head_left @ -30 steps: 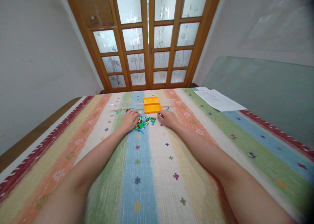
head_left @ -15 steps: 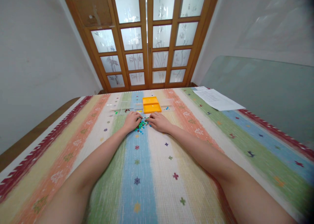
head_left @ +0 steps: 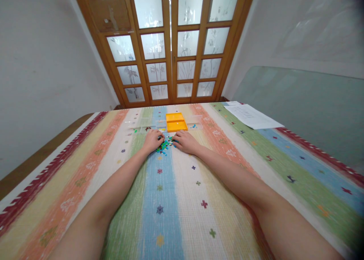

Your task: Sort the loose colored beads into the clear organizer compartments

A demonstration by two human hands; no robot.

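Observation:
A loose pile of tiny green, blue, dark and pale pieces (head_left: 164,146) lies on the striped cloth between my hands. My left hand (head_left: 152,141) rests at the pile's left edge, its fingers curled together; what they hold, if anything, is too small to make out. At the right edge, the fingers of my right hand (head_left: 185,141) are bent in over a few pieces, their tips partly hidden. Just beyond the hands lies an open orange box (head_left: 176,127) with its lid folded back. A small pale speck shows inside it.
Clear compartment trays flank the orange box, the left tray (head_left: 141,125) with green, dark red and yellow pieces, the right tray (head_left: 198,121) with blue ones. Paper sheets (head_left: 253,115) lie at the table's right edge. Wood-framed glass doors (head_left: 173,59) stand behind the table.
The fingertips of my two hands have drawn slightly apart over the pile. A pale speck now shows in the orange box. The forearms have hardly moved.

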